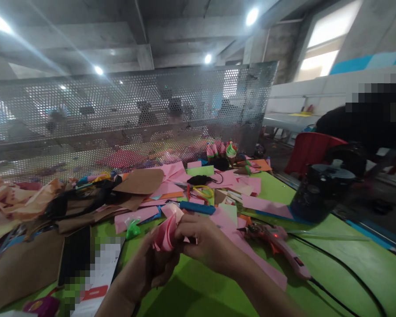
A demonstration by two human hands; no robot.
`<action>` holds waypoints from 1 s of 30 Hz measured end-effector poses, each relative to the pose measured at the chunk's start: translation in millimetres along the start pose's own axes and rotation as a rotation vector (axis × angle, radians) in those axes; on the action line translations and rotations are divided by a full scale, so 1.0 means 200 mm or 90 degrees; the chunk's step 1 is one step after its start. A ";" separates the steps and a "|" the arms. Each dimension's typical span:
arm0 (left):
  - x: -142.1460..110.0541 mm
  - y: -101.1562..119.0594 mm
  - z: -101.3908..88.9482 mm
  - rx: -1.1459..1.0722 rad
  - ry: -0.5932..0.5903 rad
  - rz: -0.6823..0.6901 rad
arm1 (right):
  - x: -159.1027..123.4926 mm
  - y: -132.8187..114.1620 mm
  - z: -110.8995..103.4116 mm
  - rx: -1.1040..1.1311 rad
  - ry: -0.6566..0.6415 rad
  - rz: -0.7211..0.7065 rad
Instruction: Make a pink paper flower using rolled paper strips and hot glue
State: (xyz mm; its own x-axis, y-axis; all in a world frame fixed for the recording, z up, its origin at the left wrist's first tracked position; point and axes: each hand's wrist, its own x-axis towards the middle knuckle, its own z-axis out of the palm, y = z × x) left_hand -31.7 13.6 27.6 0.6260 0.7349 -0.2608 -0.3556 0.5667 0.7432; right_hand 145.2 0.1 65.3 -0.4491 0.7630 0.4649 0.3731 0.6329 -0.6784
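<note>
A rolled pink paper piece [166,231] with red-edged layers sits between my two hands above the green table. My left hand [156,259] is closed round its lower part, fingers curled. From the right, my right hand [198,235] pinches the paper's side with thumb and fingertips. What lies inside the roll is hidden. Just behind my hands rests a blue-handled tool [197,207]. To the right of them, a pink glue gun [285,248] with a lit red light lies on its side, its cord trailing off. A pink paper strip [260,259] lies beside my right forearm.
Brown card [140,181], pink sheets and crumpled paper [29,200] crowd the back and left. Red and yellow scissors [199,192] lie mid-table. Finished-looking paper cones [230,152] stand near the perforated metal screen [135,123]. A black cylinder [320,193] stands right; beyond, a person sits by a red chair [312,149].
</note>
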 end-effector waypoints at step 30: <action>-0.01 0.00 -0.07 0.166 -0.005 0.177 | 0.02 0.09 0.05 0.321 0.031 0.262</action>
State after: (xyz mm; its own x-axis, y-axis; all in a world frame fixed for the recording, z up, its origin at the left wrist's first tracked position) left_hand -42.3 18.4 20.0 0.5355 0.8442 -0.0227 -0.3255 0.2311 0.9169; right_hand 141.9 13.7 49.9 -0.3091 0.9424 0.1276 0.0749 0.1578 -0.9846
